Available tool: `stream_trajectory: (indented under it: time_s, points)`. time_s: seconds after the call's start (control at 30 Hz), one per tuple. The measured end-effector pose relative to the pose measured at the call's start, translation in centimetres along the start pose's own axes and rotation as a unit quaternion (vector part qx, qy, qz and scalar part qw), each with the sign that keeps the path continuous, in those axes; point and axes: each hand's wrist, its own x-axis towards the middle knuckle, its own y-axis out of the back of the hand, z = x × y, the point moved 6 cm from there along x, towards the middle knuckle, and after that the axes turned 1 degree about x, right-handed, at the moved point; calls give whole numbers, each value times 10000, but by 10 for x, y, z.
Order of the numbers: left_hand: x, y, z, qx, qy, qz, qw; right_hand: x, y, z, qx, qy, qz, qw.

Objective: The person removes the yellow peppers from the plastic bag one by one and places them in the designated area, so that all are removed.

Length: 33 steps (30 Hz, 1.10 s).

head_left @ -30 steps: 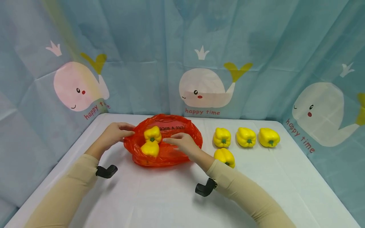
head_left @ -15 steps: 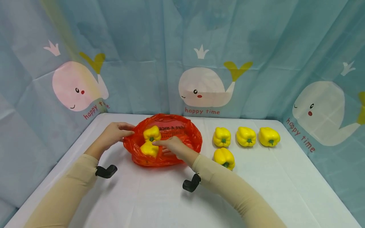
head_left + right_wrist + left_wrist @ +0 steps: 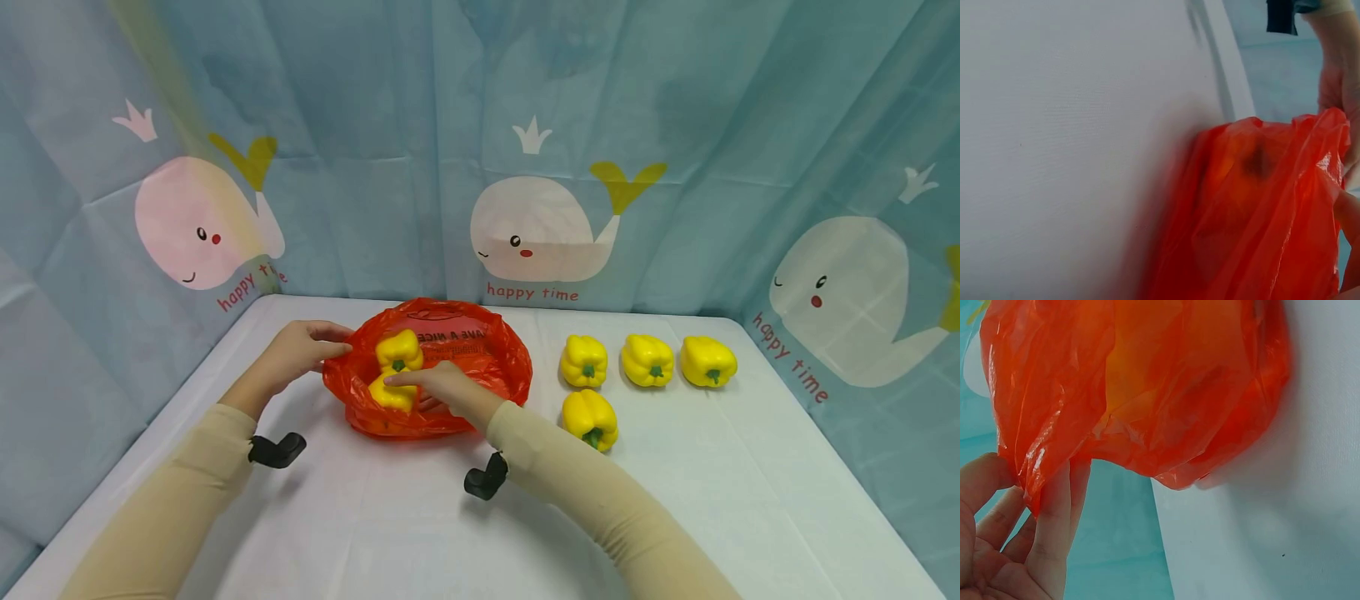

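Observation:
A red plastic bag point(image 3: 517, 367) stands open on the table with two yellow bell peppers in it, a far one point(image 3: 400, 343) and a near one point(image 3: 390, 396). My left hand point(image 3: 296, 350) pinches the bag's left rim, thumb on one side and fingers on the other, as the left wrist view shows. My right hand point(image 3: 450, 387) reaches into the bag from the right. Its thumb lies over the near bell pepper, while the other fingers go down beside it, mostly hidden by the bag; I cannot tell whether they grip it.
Right of the bag, three yellow bell peppers, the left point(image 3: 583, 361), middle point(image 3: 647, 361) and right point(image 3: 708, 362), form a row. A fourth bell pepper point(image 3: 590, 419) lies in front of the left one. Behind the white table point(image 3: 375, 517) hangs a blue whale-print curtain point(image 3: 375, 233).
My right hand has moved left and down into the bag, from beside the two bell peppers onto the near one. My left hand has stayed at the bag's rim.

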Motion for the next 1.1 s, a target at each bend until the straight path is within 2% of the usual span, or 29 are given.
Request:
stream_trajectory:
  time_s: [0.63,1.1]
  points:
    - [-1,-1,-1,0,13,-14,10000,0,-13,-7,-299,-12,86,9995]
    - [-2,-2,-1,8,30,-11,10000,-1,-7,-5,2,-113,-57,9999]
